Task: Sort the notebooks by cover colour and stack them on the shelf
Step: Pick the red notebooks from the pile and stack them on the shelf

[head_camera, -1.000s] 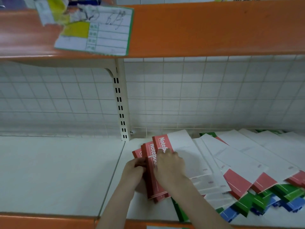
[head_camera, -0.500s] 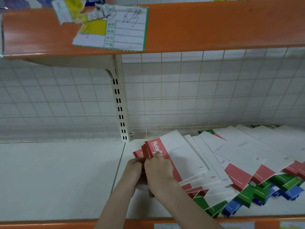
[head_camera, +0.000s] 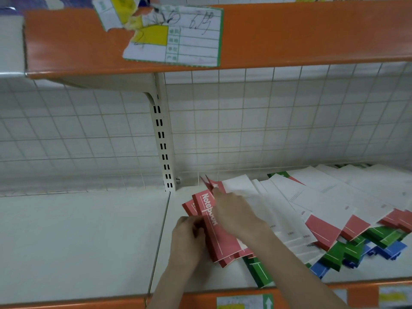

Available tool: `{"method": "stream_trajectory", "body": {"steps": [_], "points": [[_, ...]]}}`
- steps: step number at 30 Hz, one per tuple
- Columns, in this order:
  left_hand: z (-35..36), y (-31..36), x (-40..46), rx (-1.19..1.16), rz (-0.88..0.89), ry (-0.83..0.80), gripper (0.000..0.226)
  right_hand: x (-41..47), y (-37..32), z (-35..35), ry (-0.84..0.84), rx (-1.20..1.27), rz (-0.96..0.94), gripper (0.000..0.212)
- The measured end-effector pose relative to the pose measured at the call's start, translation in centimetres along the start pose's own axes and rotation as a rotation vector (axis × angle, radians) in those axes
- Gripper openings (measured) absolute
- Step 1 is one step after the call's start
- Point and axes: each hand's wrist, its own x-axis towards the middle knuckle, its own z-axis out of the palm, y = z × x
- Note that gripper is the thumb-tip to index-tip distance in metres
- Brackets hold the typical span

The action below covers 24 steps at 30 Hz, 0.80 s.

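The left hand [head_camera: 189, 239] is gripping the red notebooks [head_camera: 219, 239] by their left edge (spine side). The right hand [head_camera: 234, 214] is lying with loosely bent fingers on the bundle's top, just left of the fanned notebook pile [head_camera: 323, 210].

Left half of white shelf [head_camera: 78, 241] bare, open approach from front. Right half blocked: fanned notebooks [head_camera: 323, 219] spread to the back grid panel [head_camera: 267, 130]. Upright post [head_camera: 161, 141] splits bays; orange upper shelf [head_camera: 289, 36] limits headroom.
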Motion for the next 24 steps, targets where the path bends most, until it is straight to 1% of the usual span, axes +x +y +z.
{"method": "stream_trajectory", "body": {"steps": [2, 3, 4, 5, 7, 8, 9, 11, 13, 14, 16, 17, 18, 20, 21, 23, 24], "points": [[0.1, -0.2, -0.3, 0.131, 0.079, 0.023, 0.042, -0.8, 0.6, -1.3, 0.046, 0.068, -0.027, 0.067], [-0.1, -0.2, -0.3, 0.129, 0.072, 0.018, 0.043, -1.2, 0.4, -1.6, 0.061, 0.075, -0.056, 0.073], [-0.4, -0.2, -0.1, 0.085, 0.048, 0.011, 0.044, -1.5, 0.1, -1.5, 0.059, 0.062, -0.073, 0.073], [-0.8, -0.1, 0.0, 0.021, 0.014, 0.006, 0.044, -1.7, -0.2, -1.5, 0.027, 0.038, -0.083, 0.064], [-1.3, 0.2, 0.0, -0.111, -0.026, 0.0, 0.047, -1.3, -0.2, -1.0, 0.024, -0.03, -0.081, 0.037], [-1.4, 0.4, -0.1, -0.195, -0.033, 0.0, 0.051, -1.3, -0.3, -0.9, 0.031, -0.032, -0.065, 0.029], [-1.5, 0.6, -0.2, -0.289, -0.036, 0.001, 0.056, -1.3, -0.5, -0.8, 0.036, -0.02, -0.065, 0.027], [-1.6, 0.8, -0.4, -0.444, -0.025, 0.009, 0.063, -1.4, -1.1, -0.4, 0.045, -0.013, -0.099, 0.033], [-1.6, 0.7, -0.3, -0.533, 0.001, 0.015, 0.068, -1.5, -1.5, -0.2, 0.038, -0.04, -0.11, 0.041], [-1.7, 0.7, -0.3, -0.565, 0.012, 0.014, 0.068, -1.5, -1.5, -0.1, 0.042, -0.057, -0.11, 0.041], [-1.6, 0.5, -0.3, -0.623, 0.03, -0.005, 0.065, -1.5, -1.4, -0.2, 0.07, -0.068, -0.107, 0.037], [-1.6, 0.5, -0.3, -0.643, 0.028, -0.026, 0.061, -1.5, -1.3, -0.3, 0.086, -0.046, -0.112, 0.04], [-1.6, 0.6, -0.4, -0.66, 0.012, -0.05, 0.054, -1.6, -1.3, -0.5, 0.091, -0.011, -0.119, 0.048], [-1.5, 1.0, -0.3, -0.739, -0.086, -0.108, 0.034, -1.7, -1.3, -0.8, 0.067, 0.069, -0.136, 0.062], [-1.5, 1.4, -0.2, -0.812, -0.177, -0.161, 0.028, -1.8, -1.5, -0.9, 0.056, 0.098, -0.147, 0.064], [-1.6, 1.8, 0.1, -0.94, -0.37, -0.282, 0.035, -1.8, -2.4, -0.6, 0.05, 0.12, -0.168, 0.062], [-1.6, 1.7, 0.3, -0.976, -0.433, -0.311, 0.04, -1.8, -2.9, -0.1, 0.044, 0.128, -0.175, 0.06]]}}
